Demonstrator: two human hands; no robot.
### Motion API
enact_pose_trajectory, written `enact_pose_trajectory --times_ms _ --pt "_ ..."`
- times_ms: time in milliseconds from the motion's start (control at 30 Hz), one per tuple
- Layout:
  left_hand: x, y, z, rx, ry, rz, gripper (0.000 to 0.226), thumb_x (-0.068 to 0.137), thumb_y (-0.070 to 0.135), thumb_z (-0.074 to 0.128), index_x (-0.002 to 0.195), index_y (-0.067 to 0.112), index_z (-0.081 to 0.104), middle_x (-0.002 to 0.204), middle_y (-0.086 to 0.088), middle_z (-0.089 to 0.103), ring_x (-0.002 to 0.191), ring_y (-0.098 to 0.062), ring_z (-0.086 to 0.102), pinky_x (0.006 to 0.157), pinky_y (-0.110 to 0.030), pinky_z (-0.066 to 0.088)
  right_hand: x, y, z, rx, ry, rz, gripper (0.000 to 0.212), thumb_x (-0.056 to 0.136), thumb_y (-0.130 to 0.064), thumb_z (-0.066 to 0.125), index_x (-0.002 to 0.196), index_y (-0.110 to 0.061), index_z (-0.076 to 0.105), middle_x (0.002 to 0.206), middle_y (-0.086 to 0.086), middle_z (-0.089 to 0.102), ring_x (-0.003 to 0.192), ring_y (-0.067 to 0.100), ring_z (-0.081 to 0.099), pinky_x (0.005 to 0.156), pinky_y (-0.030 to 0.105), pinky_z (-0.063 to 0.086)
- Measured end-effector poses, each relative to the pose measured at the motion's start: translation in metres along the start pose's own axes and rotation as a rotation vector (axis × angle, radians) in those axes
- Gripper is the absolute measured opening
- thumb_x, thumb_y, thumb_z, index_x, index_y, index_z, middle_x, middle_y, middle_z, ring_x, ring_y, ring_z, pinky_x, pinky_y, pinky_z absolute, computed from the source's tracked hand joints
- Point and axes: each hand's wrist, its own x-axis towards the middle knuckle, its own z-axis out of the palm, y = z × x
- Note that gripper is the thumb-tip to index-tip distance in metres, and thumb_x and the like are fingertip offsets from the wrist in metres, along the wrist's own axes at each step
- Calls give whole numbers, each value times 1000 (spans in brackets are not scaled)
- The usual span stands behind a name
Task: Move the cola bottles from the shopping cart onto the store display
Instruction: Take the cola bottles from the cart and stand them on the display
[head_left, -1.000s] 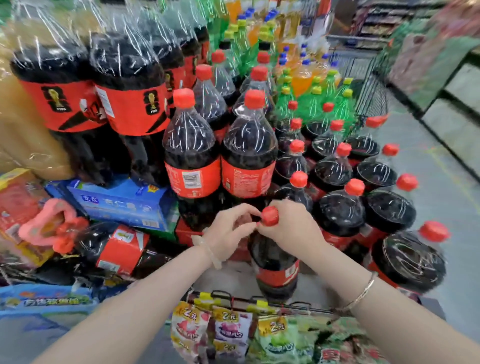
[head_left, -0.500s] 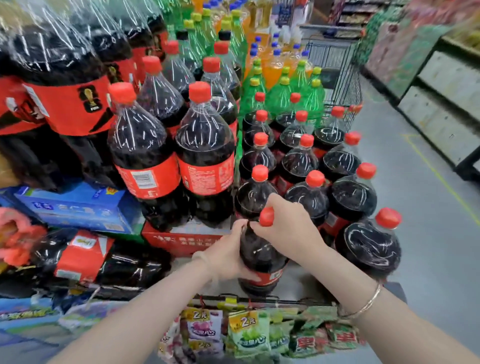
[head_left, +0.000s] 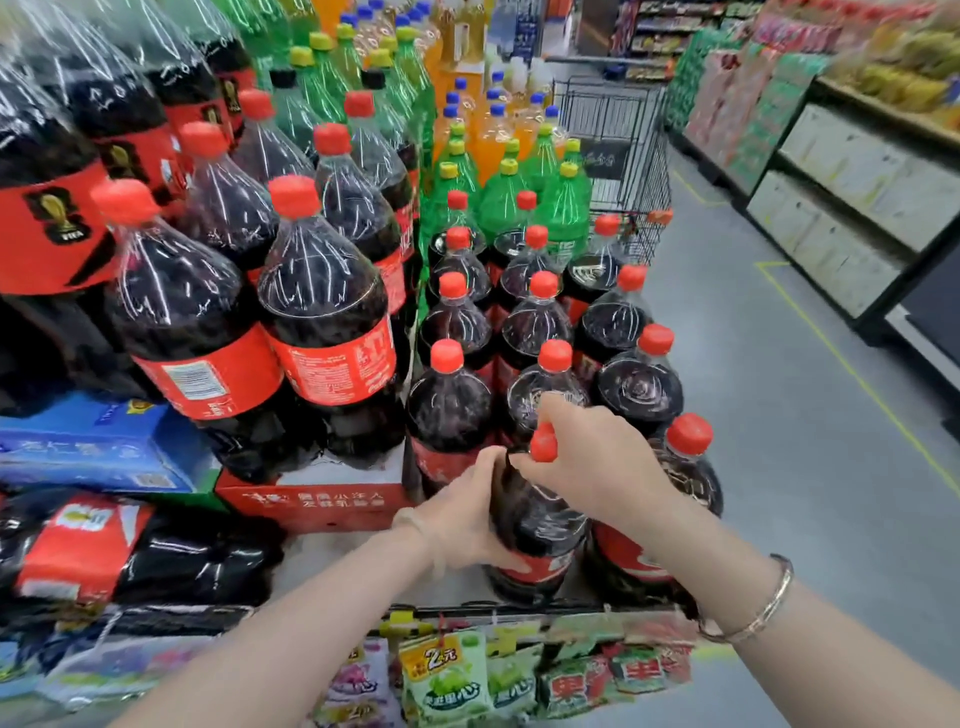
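Presently, both hands are clamped on one cola bottle (head_left: 535, 525) at the front edge of the low display (head_left: 332, 561). The right hand (head_left: 597, 462) curls round its neck, just below the red cap (head_left: 543, 446); the left hand (head_left: 462, 514) wraps the bottle's side above the red label. The bottle tilts a little toward the person, its base at or just above the display surface; contact there cannot be made out.

Step in hand, as judged: seating this bottle in the front row, just beside the standing cola bottles (head_left: 550, 332). The next move calls for bringing it upright, pressing the base flat, then letting go with both hands without knocking the neighbour on the right (head_left: 680, 478).

Containers: the shopping cart (head_left: 613, 156) stands well back, at the far end of the rows; its wire basket is seen only in part, and what it holds cannot be told. A red carton (head_left: 311, 501) carries two larger cola bottles (head_left: 260, 332). Shrink-wrapped packs (head_left: 62, 171) hold more cola at the left. Snack packets (head_left: 457, 675) hang below the display edge.
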Motion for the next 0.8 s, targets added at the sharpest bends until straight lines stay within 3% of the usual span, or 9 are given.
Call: enact_pose_trajectory --times_ms 100,467,633,800 --pt "3 6 4 16 -22 2 102 60 24 87 135 19 19 117 16 42 109 -1 45 85 -7 32 -2 6 -4 -10 -10 8 40 82 -48 59 84 -18 32 90 5 64 87 32 60 69 35 44" --pt "11 15 15 46 -24 -20 102 57 30 88 134 23 21 124 10 48 112 -6 48 91 -20 38 -4 22 -13 -12 -46 39 40 82 -46 59 82 -17 32 90 6 63 88 32 59 70 36 45" --pt "12 17 14 13 -18 -20 105 60 24 88 138 19 18 132 8 44 115 -4 43 92 -16 35 -1 23 -14 -31 -71 41 40 83 -46 58 83 -16 32 84 5 60 85 34 60 68 37 48" --pt "12 16 11 41 -40 -46 105 62 24 86 139 21 15 126 5 52 111 -10 51 91 -22 41 0 16 -16 -160 -92 42 40 86 -53 52 89 -19 30 96 7 61 92 33 60 66 33 42"
